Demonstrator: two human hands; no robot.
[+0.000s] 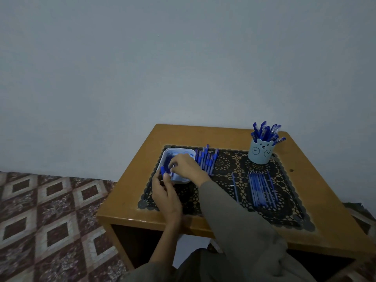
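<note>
A white plastic tray (169,151) with blue pen parts stands at the mat's far left. My left hand (165,195) holds a small blue pen cap (163,170) at the tray's near edge. My right hand (186,166) reaches across over the tray and pinches a thin pen piece (173,166) next to the cap. A row of blue pens (206,159) lies right of the tray. Several blue refills (261,188) lie on the mat's right half. A pale blue bear-faced cup (260,152) full of capped blue pens stands at the far right.
All of it rests on a black lace mat (225,169) on a small wooden table (132,180) against a grey wall. A patterned carpet (50,220) covers the floor to the left. One single refill (235,186) lies apart on the mat.
</note>
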